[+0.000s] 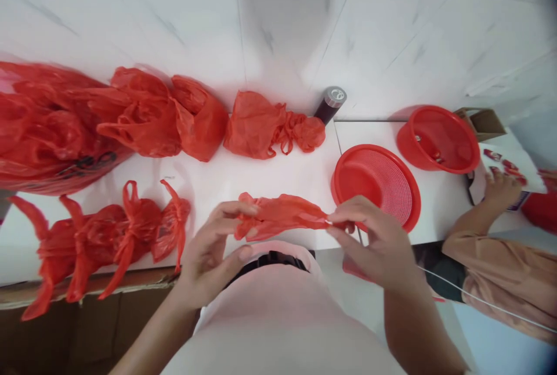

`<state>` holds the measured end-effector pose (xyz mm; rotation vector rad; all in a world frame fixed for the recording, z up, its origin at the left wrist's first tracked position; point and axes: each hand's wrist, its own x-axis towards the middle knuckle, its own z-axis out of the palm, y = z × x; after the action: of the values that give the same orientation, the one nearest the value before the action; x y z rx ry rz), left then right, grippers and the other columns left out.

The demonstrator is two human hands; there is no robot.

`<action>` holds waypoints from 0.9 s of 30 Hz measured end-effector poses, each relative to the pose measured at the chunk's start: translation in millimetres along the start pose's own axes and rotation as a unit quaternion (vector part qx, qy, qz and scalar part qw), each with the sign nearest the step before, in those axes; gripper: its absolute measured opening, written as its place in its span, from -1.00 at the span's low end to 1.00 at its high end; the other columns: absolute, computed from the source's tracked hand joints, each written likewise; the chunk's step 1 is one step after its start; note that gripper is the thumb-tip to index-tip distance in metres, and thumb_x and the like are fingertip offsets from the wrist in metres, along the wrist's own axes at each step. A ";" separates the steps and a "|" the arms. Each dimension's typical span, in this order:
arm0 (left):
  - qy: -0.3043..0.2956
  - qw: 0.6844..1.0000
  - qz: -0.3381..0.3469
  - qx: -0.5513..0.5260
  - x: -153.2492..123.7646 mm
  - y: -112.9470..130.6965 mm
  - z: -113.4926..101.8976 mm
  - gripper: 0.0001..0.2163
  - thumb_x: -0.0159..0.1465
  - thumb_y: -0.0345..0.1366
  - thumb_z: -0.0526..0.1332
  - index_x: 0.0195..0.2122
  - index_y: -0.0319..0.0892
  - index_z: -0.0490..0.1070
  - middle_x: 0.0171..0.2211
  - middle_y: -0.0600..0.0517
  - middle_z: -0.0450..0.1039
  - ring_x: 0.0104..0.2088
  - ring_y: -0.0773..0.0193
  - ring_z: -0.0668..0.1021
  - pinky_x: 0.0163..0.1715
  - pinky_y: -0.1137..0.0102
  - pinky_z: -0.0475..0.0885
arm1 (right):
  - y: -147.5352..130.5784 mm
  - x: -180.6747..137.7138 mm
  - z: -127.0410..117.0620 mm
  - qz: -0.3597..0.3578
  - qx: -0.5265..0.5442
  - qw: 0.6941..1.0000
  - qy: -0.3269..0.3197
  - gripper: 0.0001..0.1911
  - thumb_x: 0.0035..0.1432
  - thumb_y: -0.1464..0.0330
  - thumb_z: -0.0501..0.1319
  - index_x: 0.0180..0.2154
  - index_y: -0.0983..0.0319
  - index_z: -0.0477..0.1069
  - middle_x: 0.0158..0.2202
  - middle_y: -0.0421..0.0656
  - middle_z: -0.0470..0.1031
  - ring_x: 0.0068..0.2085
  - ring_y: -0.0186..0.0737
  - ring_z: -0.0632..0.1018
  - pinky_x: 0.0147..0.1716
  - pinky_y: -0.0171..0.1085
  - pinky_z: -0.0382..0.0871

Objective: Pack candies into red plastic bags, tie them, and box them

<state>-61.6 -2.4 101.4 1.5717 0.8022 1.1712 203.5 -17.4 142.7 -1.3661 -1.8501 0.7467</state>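
Note:
A crumpled red plastic bag (281, 215) is stretched between my two hands over the near edge of the white table (270, 175). My left hand (215, 253) pinches its left end with thumb and fingers. My right hand (374, 241) pinches the bag's twisted right end. Just behind my right hand lies a flat red mesh basket (383, 180).
Filled, tied red bags (113, 235) sit at the near left, and more red bags (152, 114) line the wall. A dark cylinder (331, 103) stands at the back. A red bowl-shaped basket (437, 138) sits at the right, where another person's hand (500, 189) rests on a card.

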 end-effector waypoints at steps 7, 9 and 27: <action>-0.199 0.947 -0.217 0.131 8.2 -8.7 23.0 -0.90 0.19 -0.33 0.20 -0.26 -0.11 0.42 -0.43 0.09 0.43 -0.43 0.29 0.44 -0.47 0.42 0.32 | -29.9 25.8 62.2 -0.172 0.113 0.974 -0.096 -0.85 0.24 0.47 0.13 -0.20 0.15 0.40 -0.33 -0.21 0.54 -0.27 -0.31 0.52 -0.17 -0.22 0.40; -0.175 0.948 -0.249 0.092 6.6 -10.9 21.4 -0.84 0.28 -0.29 0.08 -0.41 -0.14 0.37 -0.50 0.10 0.35 -0.45 0.31 0.39 -0.46 0.42 0.29 | -21.6 30.2 71.1 -0.141 0.128 0.976 -0.103 -0.80 0.24 0.44 0.14 -0.10 0.11 0.37 -0.20 -0.18 0.54 -0.15 -0.27 0.52 -0.07 -0.17 0.38; -0.094 0.940 -0.325 -0.053 -3.4 -25.0 -1.7 -0.70 0.37 -0.06 -0.03 -0.32 -0.13 0.33 -0.43 0.08 0.33 -0.39 0.30 0.39 -0.31 0.39 0.35 | 14.4 23.0 91.4 0.010 0.121 0.979 -0.165 -0.89 0.24 0.45 0.13 -0.22 0.15 0.38 -0.27 -0.20 0.46 -0.22 -0.27 0.45 -0.16 -0.22 0.35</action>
<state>-63.2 2.6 76.7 1.1662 1.0071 0.5626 132.9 5.1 82.7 -1.1577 -1.9186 1.2264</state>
